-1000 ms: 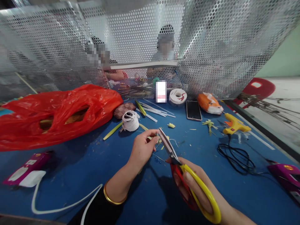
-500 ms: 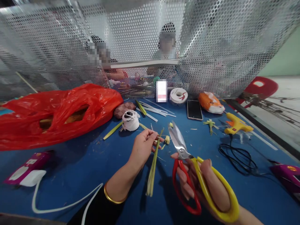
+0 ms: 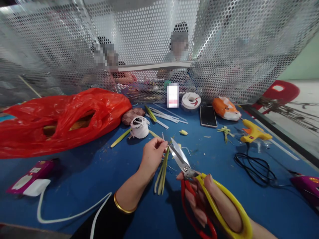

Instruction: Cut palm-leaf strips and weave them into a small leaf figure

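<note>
My left hand [image 3: 153, 154] pinches the upper end of a bundle of flat green-yellow strips [image 3: 163, 174], whose loose ends hang down toward me. My right hand [image 3: 211, 199] grips scissors [image 3: 183, 162] with one red and one yellow handle. Their blades are parted slightly, with the tips close to my left fingertips and the top of the strips. Whether the blades touch the strips I cannot tell. A small pale yellow scrap [image 3: 183, 132] lies beyond the blades. Left of my left hand stands a white roll of cord or strips [image 3: 140, 127].
A red plastic bag [image 3: 107, 106] fills the back left. Farther back are a tape roll [image 3: 191, 100], a dark phone [image 3: 208, 116] and an orange packet [image 3: 226, 108]. A yellow glue gun [image 3: 255, 131] with a coiled black cable [image 3: 254, 169] lies right. A perforated screen [image 3: 147, 36] bounds the table; people sit behind it.
The scissors have moved left to my left fingertips, and their blades have opened a little. A yellow scrap now lies beyond them. My left hand stays nearly in place.
</note>
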`<state>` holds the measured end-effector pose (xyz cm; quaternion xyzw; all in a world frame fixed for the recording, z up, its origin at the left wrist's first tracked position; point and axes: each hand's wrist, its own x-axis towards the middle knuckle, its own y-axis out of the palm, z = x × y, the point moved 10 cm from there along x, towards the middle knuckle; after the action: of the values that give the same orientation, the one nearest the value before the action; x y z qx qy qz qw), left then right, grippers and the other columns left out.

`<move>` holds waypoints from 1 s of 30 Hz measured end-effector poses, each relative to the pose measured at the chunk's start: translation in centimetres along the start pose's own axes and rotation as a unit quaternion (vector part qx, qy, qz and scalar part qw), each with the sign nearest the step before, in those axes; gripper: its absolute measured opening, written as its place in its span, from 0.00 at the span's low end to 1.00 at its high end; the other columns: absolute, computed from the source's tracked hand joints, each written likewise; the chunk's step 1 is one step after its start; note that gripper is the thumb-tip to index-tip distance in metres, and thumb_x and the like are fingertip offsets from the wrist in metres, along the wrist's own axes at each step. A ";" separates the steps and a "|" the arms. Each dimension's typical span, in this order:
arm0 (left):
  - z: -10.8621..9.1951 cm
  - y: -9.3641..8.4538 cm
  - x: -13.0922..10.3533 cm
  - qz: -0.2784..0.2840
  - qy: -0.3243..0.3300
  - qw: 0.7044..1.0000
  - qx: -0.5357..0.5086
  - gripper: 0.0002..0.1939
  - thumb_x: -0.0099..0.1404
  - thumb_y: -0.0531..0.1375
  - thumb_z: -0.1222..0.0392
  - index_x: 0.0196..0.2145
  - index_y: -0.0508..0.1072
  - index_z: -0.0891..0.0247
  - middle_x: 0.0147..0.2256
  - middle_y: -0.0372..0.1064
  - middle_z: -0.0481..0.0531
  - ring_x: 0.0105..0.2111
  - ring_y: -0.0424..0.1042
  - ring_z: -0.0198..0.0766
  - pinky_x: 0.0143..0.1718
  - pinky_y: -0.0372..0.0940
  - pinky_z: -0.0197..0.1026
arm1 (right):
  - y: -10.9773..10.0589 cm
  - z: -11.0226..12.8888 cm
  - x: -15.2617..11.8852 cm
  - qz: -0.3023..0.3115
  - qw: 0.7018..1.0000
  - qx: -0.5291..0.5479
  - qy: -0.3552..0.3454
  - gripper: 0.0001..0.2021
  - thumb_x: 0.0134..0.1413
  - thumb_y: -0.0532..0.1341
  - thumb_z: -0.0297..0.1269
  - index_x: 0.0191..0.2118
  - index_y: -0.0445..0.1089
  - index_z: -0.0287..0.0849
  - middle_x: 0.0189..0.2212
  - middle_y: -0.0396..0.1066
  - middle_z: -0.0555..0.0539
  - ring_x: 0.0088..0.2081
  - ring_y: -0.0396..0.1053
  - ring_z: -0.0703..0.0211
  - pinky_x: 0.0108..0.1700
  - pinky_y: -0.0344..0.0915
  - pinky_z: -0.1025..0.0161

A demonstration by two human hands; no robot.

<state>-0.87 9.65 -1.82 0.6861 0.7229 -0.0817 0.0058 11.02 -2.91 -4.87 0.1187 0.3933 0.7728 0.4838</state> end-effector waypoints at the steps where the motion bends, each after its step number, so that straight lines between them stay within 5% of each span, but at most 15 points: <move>1: 0.2 0.0 0.0 0.002 -0.012 1.000 -0.013 0.07 0.56 0.60 0.58 0.27 0.70 0.65 0.22 0.66 0.47 0.23 0.65 0.31 0.22 0.60 0.32 | -0.1 0.0 0.0 -0.008 1.000 -0.005 0.005 0.25 0.59 0.54 0.59 0.50 0.66 0.43 0.25 0.66 0.52 0.15 0.58 0.73 0.18 0.62 0.74; 12: 1.1 -0.2 -0.3 -0.013 -0.069 0.995 -0.074 0.10 0.54 0.63 0.55 0.27 0.69 0.64 0.27 0.69 0.49 0.28 0.68 0.33 0.23 0.61 0.31 | -0.7 -0.8 0.0 -0.075 0.994 -0.011 0.083 0.29 0.52 0.58 0.63 0.47 0.67 0.42 0.22 0.64 0.54 0.14 0.56 0.73 0.15 0.60 0.74; 30: 1.7 0.8 -1.1 -0.015 -0.082 0.994 -0.076 0.10 0.55 0.63 0.56 0.28 0.68 0.64 0.29 0.71 0.50 0.30 0.72 0.36 0.25 0.64 0.33 | -1.1 1.1 -0.3 -0.119 0.962 -0.244 0.006 0.25 0.55 0.57 0.60 0.46 0.68 0.44 0.16 0.62 0.54 0.12 0.55 0.67 0.13 0.55 0.69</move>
<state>-0.20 8.43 -3.43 0.6637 0.7343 -0.0824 0.1163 12.48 -2.35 -4.90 -0.0555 0.2075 0.7828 0.5840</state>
